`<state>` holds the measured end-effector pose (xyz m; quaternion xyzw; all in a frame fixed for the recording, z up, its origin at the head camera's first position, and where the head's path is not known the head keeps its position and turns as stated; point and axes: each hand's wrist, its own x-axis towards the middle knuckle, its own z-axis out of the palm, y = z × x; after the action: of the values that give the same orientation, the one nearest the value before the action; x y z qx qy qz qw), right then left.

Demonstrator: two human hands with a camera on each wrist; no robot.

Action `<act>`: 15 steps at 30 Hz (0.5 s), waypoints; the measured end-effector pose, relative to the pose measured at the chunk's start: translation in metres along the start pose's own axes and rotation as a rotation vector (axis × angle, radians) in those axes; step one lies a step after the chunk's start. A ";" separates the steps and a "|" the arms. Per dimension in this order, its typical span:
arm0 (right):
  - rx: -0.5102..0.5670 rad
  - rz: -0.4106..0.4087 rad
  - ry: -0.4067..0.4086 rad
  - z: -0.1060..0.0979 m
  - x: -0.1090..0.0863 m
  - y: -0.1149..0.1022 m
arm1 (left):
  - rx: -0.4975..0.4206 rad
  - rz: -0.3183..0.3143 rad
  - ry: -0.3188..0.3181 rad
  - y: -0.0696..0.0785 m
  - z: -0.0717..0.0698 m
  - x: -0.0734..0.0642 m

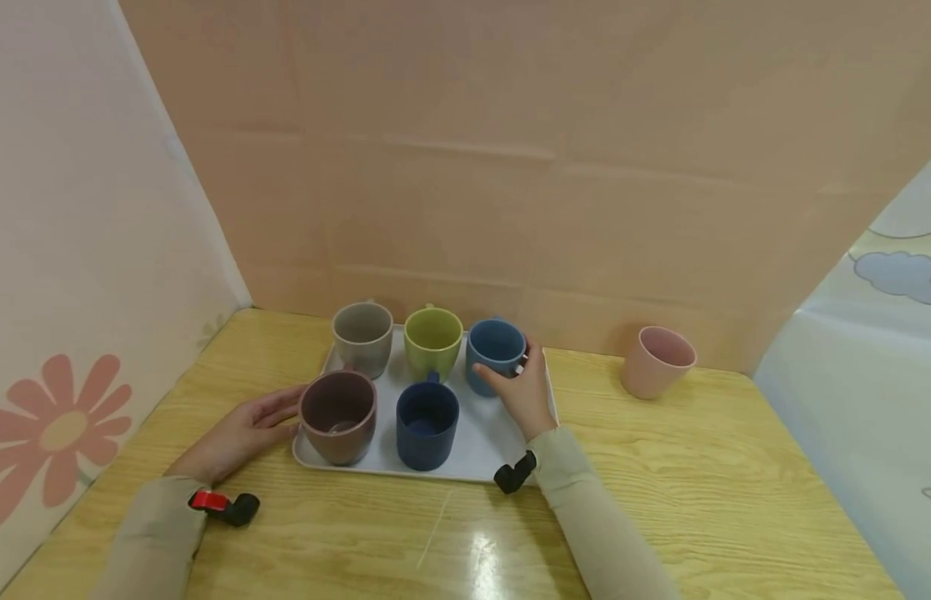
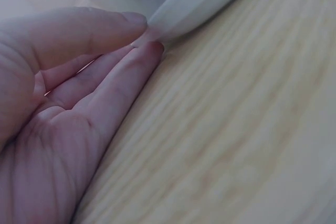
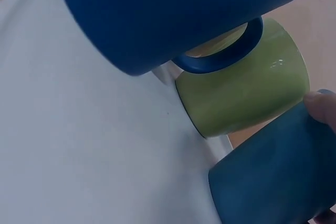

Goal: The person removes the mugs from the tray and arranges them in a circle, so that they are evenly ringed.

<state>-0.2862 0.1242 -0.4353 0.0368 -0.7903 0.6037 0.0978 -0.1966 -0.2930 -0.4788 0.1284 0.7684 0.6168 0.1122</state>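
Observation:
A white tray [image 1: 480, 454] on the table bears several mugs. My right hand [image 1: 527, 392] grips a medium-blue mug [image 1: 486, 379] at the tray's back right, thumb on its near side and fingers around the right side. The right wrist view shows that blue mug [image 3: 273, 174] with its base at the tray surface. At the tray's left edge my left hand [image 1: 247, 429] holds the rim, beside a mauve mug [image 1: 337, 437]; in the left wrist view its thumb and fingertips meet at the tray rim [image 2: 194, 9].
Also on the tray stand a grey mug [image 1: 363, 354], a green mug [image 1: 432, 358] and a dark-blue mug [image 1: 426, 450]. A pink cup [image 1: 648, 375] stands on the wooden table [image 1: 735, 467] to the right. A tan backdrop [image 1: 548, 208] rises behind, with pale panels at both sides.

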 end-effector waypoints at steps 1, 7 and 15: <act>-0.002 0.003 0.002 0.000 0.000 0.000 | 0.001 0.000 0.003 0.000 0.000 0.000; -0.026 0.055 -0.003 -0.003 0.000 -0.002 | 0.000 0.001 0.013 0.002 -0.001 -0.001; -0.027 0.088 -0.022 -0.010 -0.004 -0.004 | -0.031 0.023 -0.007 0.000 0.000 -0.001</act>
<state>-0.2809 0.1322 -0.4298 0.0075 -0.8003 0.5962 0.0630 -0.1958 -0.2932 -0.4787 0.1377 0.7568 0.6295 0.1097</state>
